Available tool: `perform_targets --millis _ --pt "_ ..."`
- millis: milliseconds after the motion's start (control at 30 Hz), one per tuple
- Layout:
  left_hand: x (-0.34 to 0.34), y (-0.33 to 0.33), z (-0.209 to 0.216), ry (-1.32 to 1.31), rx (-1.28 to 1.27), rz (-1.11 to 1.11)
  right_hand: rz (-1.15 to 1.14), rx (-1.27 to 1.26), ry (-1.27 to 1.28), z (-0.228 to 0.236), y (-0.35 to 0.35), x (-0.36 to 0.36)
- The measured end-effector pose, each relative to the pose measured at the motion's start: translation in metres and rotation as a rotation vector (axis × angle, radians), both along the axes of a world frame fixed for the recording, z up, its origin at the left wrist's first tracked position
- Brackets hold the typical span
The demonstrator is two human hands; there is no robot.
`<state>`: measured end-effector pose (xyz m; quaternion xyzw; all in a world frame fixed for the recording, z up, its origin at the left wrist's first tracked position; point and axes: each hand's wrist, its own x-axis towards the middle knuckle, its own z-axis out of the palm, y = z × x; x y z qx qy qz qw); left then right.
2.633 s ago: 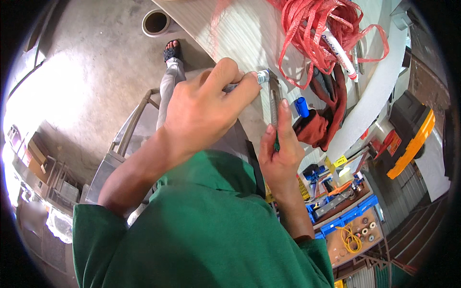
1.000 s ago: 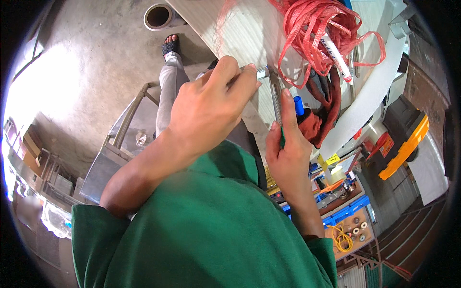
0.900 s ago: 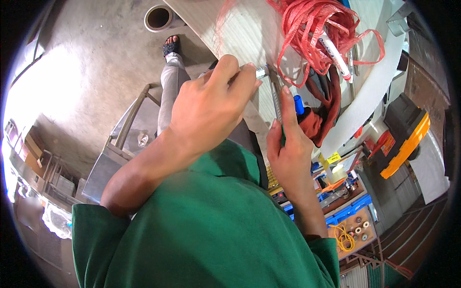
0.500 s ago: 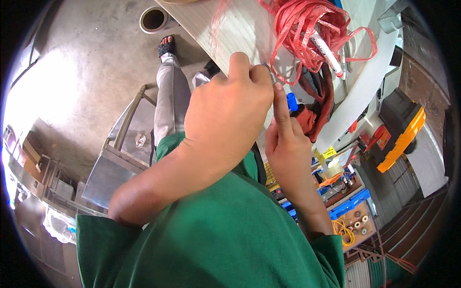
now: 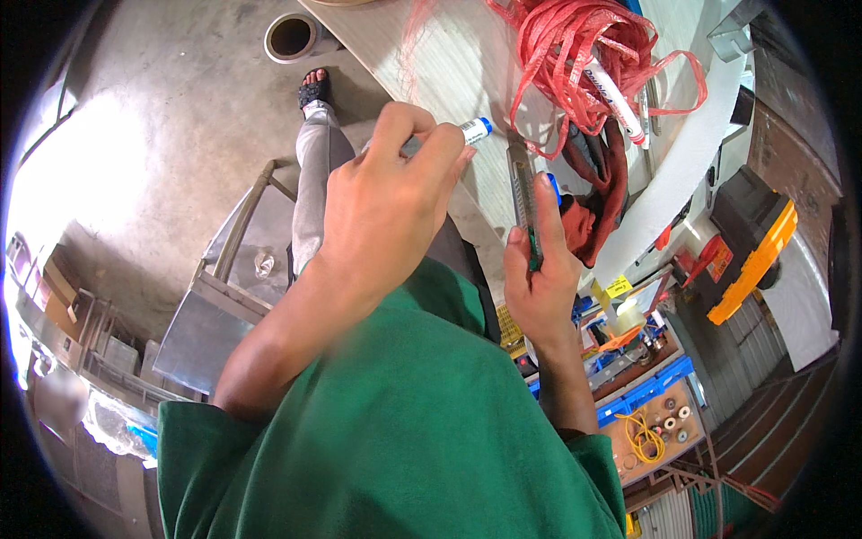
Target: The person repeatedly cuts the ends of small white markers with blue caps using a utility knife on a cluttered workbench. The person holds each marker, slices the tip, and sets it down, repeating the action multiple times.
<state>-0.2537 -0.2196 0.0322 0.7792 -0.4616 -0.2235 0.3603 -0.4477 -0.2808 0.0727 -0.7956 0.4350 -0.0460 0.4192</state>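
Note:
My left hand (image 5: 391, 193) is closed around a white marker (image 5: 476, 132) with a blue end, which points right over the table's near edge. Most of the marker is hidden in the fingers. In my right hand (image 5: 548, 278) is a utility knife (image 5: 521, 184), a slim metal cutter with a bit of green near the thumb, its tip pointing away from me. My index finger lies along it. A blue cap (image 5: 553, 189) shows just behind that finger; whether the hand holds it I cannot tell. The marker and the knife are apart.
On the pale table (image 5: 395, 45) lie a tangle of red plastic twine (image 5: 575, 54), a white marker with a red end (image 5: 615, 103) and a dark red and grey cloth item (image 5: 606, 193). A metal-framed stand (image 5: 224, 296) is at left, a tool tray (image 5: 660, 422) at lower right.
My left hand has drawn back left from the right hand, bringing the blue-ended marker into sight. The knife in my right hand is now plainly visible.

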Motion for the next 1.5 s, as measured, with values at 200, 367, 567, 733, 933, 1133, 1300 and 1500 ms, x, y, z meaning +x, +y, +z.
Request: perform_targets --millis 200,367,567,733,933,1133,1300,1500 --pt "0.003 -0.001 -0.003 0.014 -0.014 0.005 0.043 -0.06 -0.035 -0.009 0.003 -0.001" --pt "0.009 -0.001 -0.002 0.045 0.003 -0.027 0.062 -0.11 -0.025 -0.013 0.002 0.004" --pt "0.012 -0.002 -0.002 0.05 -0.012 -0.038 0.081 -0.114 0.001 -0.017 -0.001 0.006" --pt "0.014 0.0 -0.002 0.052 -0.002 -0.041 0.08 -0.076 -0.024 -0.016 -0.004 0.008" --pt "0.02 -0.005 -0.009 -0.011 -0.087 -0.101 0.112 0.017 0.032 -0.001 -0.015 0.012" --pt "0.023 -0.009 0.004 -0.186 0.019 -0.237 0.122 0.159 0.199 0.024 -0.024 0.02" --pt "0.019 -0.013 0.013 -0.29 0.039 -0.272 0.162 0.095 0.267 0.031 -0.025 0.023" --pt "0.011 -0.012 0.016 -0.326 0.068 -0.243 0.188 0.085 0.372 0.034 -0.016 0.022"
